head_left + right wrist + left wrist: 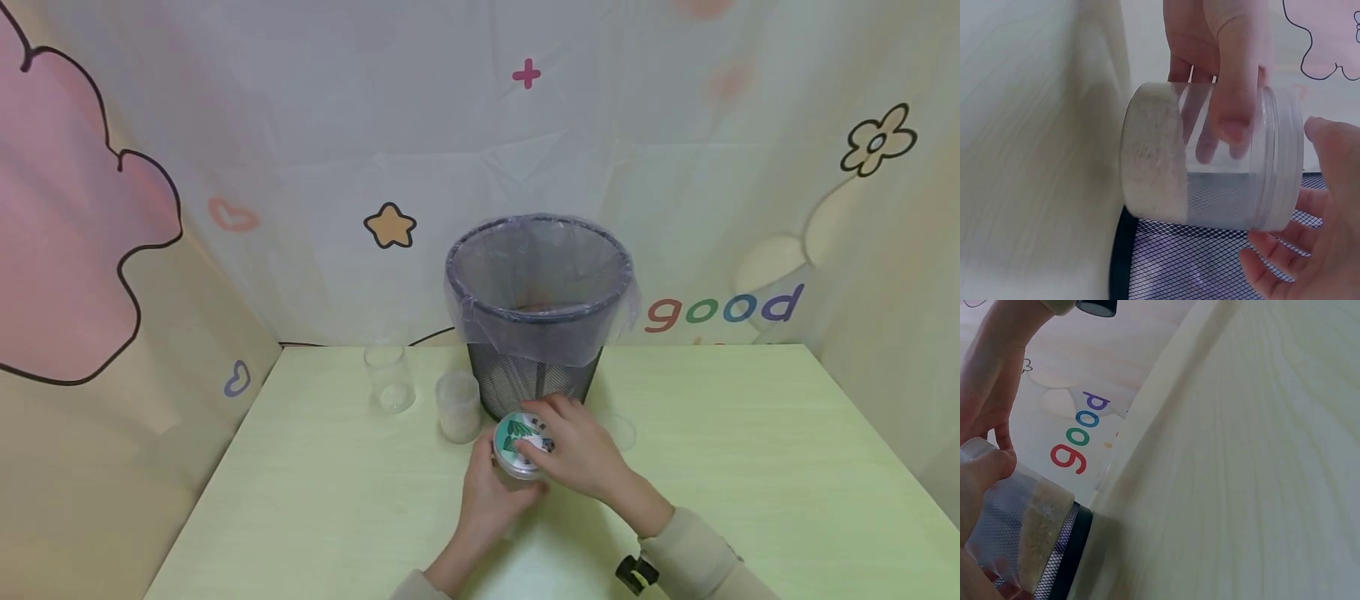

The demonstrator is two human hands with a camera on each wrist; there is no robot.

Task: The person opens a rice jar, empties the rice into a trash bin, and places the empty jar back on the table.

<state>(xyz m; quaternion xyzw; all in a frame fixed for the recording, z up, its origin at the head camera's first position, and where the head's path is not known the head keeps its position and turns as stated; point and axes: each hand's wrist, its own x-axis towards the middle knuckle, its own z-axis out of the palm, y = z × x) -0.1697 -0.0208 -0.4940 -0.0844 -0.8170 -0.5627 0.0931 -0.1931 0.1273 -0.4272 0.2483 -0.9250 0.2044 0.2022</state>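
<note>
Jar: clear plastic screw-top jar (1200,190), in front of the mesh wastebasket (510,382) and near its base, between 2 hands; resting on table (720,467) or lifted just off, can't tell.
Contents: pale beige layer (1154,159), looks granular, fills the bottom part; clear wall above it.
Lid: on the jar, printed green and white, leaf motif (513,432); screwed down or loose, can't tell.
Left hand: wrapped round the jar's side, thumb on 1 face, fingers on the other, spread about jar-wide; firm hold on the body below the lid.
Left hand position: lower left of the lid (491,492) in head view.
Right hand: half curled over the lid (576,446), thumb across the printed top, fingers bent round the rim; has hold of the lid only.
Why held so: probably left steadies the body while right has the lid to turn or press; thumb low on the wall keeps the rim free.
Axis: long axis roughly upright, base toward the table, lid end up; printed top faces the head camera.
Left of bin: empty-looking clear cup (390,379), upright; frosted-looking clear container (458,408) beside the wastebasket, likely parked there to leave the middle for the hands.
Right of bin: faint clear ring or disc (634,432), flat on table.
Bin lining: translucent bag (540,340) folded over the rim, presumably to stay put.
</note>
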